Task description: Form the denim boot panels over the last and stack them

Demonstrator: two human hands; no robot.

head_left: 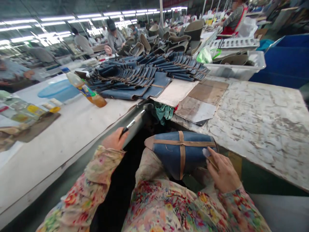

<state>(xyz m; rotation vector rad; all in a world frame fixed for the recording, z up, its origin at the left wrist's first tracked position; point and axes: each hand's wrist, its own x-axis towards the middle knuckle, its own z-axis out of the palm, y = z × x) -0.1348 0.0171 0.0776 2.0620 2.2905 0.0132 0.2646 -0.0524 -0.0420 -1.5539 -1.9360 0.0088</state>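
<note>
My left hand [114, 140] is closed round the black grip of a hammer [131, 123]. The metal shank points up and to the right, and its dark head is over the gap between the tables. Across my lap lies a blue leather boot upper [164, 158] with tan strips crossing in its middle and a brown tip at the left. At its right end, my right hand [223, 170] grips a small pale, flat piece [206, 152] with a brownish part under the fingers; its exact kind is unclear. A loose thread shows on the blue leather.
Many blue leather pieces [130, 74] are piled on the table ahead, with olive boot parts [169, 42] behind. A tilted drink bottle [88, 91] is at the left. Boards [195, 111], a white bin [241, 69] and a blue bin [282, 61] are to the right. Co-workers sit beyond.
</note>
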